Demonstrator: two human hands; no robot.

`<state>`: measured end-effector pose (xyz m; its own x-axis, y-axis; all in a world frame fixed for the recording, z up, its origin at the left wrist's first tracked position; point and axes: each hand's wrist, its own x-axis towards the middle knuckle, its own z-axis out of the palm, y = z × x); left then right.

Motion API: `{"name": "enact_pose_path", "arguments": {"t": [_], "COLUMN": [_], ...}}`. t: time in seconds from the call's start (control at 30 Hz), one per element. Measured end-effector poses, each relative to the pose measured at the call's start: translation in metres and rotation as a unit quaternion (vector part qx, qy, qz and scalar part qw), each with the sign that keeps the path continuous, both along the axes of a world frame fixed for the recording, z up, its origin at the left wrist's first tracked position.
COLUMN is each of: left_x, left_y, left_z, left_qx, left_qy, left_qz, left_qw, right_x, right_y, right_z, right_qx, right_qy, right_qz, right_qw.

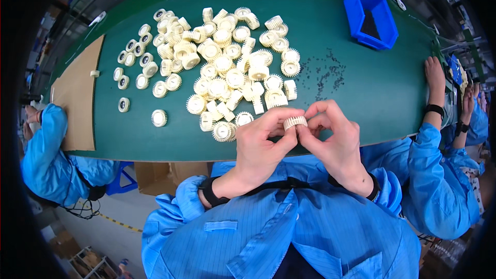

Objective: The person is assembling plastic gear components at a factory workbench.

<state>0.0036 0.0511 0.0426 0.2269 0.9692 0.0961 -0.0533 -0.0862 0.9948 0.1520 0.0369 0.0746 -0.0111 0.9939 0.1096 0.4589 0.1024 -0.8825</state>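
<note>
Between my two hands, just above the table's near edge, is a cream plastic gear (295,122) with ridged teeth around its rim. My left hand (262,143) pinches it from the left side with thumb and forefinger. From the right, the fingertips of my right hand (336,137) close on the same gear. Whether a small part sits between the right fingertips cannot be seen. Beyond my hands spreads a large heap of similar cream gears (222,64). Small black pieces (323,75) lie scattered to the right of the heap.
A blue bin (380,41) holding black material stands at the far right of the green table (330,10). Brown cardboard (77,93) covers the left end. Gears with dark centres (138,49) lie left of the heap. Co-workers in blue sit at left (51,150) and right (434,175).
</note>
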Motion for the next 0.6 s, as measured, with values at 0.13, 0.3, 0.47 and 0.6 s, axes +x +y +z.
{"name": "enact_pose_path", "arguments": {"t": [0.13, 0.3, 0.47, 0.6], "left_x": [0.002, 0.001, -0.003, 0.003], "left_y": [0.005, 0.005, 0.021, 0.038], "left_z": [-0.001, 0.009, 0.026, 0.026], "left_qx": [-0.016, -0.095, 0.175, 0.357], "left_qy": [0.004, 0.030, 0.241, 0.433], "left_qz": [0.004, -0.060, -0.009, 0.080], "left_qw": [1.000, 0.993, 0.955, 0.824], "right_x": [0.001, 0.010, 0.060, 0.132], "right_y": [0.004, 0.003, 0.001, 0.009], "right_z": [-0.002, -0.002, -0.015, -0.020], "right_qx": [-0.022, -0.056, -0.040, -0.042], "right_qy": [-0.010, 0.017, -0.032, -0.119], "right_qz": [-0.011, -0.015, -0.099, -0.259], "right_qw": [1.000, 0.998, 0.994, 0.958]}}
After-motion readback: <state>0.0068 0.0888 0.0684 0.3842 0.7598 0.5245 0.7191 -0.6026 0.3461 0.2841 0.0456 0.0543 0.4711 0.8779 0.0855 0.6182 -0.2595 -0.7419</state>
